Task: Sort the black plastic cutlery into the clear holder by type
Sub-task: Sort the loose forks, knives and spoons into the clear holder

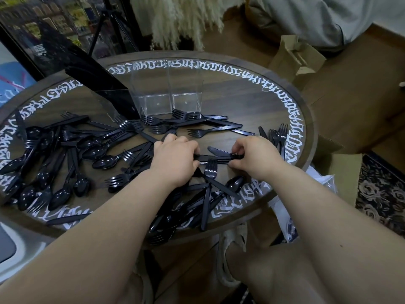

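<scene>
- Left grip [175, 157]: fingers curled down over one end of a small bunch of black knives [215, 157], holding it just above the desk.
- Right grip [254, 153]: fingers and thumb pinched round the other end of the same bunch, so both grips hold it flat between them.
- Round brown desk [252, 102] with white curly writing all round its edge.
- Clear holder [166, 93] at the far middle of the desk, standing up, split into boxes side by side; the two clear boxes on the right look bare inside.
- Dark flat sheet [96, 84] leaning by the holder's left side, hiding that part.
- Black spoons [96, 148] and forks lying mixed in a big heap on the left of the desk.
- More forks [197, 132] and knives spread just in front of the holder.
- One fork [210, 170] lying right under the held bunch, prongs pointing away.
- A few forks [279, 134] by the right rim.
- More black cutlery piled at the near rim, under the arms.
- Brown paper bag [298, 55] on the floor past the desk.
</scene>
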Demonstrator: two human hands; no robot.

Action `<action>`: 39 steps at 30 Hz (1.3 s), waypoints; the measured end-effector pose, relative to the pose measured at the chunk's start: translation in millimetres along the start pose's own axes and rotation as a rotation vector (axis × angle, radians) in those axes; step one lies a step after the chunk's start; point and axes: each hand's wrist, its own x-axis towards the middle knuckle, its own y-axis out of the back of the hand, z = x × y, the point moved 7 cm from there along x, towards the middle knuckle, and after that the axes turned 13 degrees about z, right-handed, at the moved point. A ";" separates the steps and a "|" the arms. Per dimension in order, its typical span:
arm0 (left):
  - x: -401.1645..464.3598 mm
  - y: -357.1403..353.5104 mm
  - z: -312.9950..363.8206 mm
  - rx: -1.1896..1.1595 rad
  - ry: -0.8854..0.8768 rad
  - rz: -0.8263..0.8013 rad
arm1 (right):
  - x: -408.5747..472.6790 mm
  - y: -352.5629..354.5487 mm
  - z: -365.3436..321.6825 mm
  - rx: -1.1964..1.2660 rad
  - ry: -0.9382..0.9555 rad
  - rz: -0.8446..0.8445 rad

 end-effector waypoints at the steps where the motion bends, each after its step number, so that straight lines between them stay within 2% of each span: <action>1: 0.3 0.0 1.2 0.001 -0.003 -0.006 | 0.1 0.0 -0.6 -0.005 -0.002 -0.005; 14: -2.9 1.6 -2.3 -0.016 0.032 0.028 | 1.2 -13.0 -14.5 -0.187 0.074 -0.133; 21: -3.8 4.6 -13.7 -0.001 0.073 0.047 | 1.9 -12.8 -18.3 -0.123 0.066 -0.145; 31: -2.5 16.6 -25.4 -0.077 0.150 0.149 | 1.4 -17.0 -25.2 -0.164 0.110 -0.149; 39: -3.4 30.6 -33.7 -0.178 0.239 0.285 | 1.7 -12.3 -29.4 -0.083 0.097 -0.105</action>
